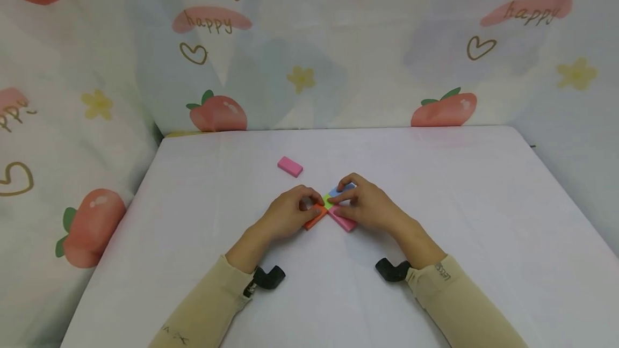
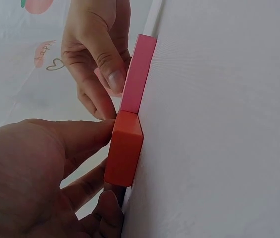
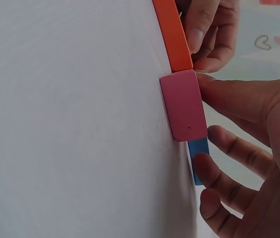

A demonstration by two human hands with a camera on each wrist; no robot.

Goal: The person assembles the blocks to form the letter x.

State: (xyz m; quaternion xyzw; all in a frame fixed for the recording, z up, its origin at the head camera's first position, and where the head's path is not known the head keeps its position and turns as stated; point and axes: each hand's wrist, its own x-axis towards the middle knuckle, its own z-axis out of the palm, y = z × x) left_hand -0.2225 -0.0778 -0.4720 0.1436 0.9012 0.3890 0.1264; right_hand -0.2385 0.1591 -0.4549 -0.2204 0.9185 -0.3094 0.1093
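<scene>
Several coloured rectangular blocks lie joined at their corners on the white table. My left hand (image 1: 287, 212) holds the orange block (image 2: 123, 151), its thumb on the upper edge and fingers round the far side. My right hand (image 1: 371, 204) has its thumb on the near pink block (image 3: 184, 106), while other fingers curl against the blue block (image 3: 198, 148) behind it. Between the two hands shows a yellow-green block (image 1: 326, 202), partly hidden by fingertips. The orange and pink blocks meet at a corner.
Another pink block (image 1: 290, 166) lies by itself farther back on the white table (image 1: 217, 171). A printed curtain (image 1: 309, 42) hangs behind the table and along the left. Black wrist mounts (image 1: 270, 277) stick out beneath both sleeves.
</scene>
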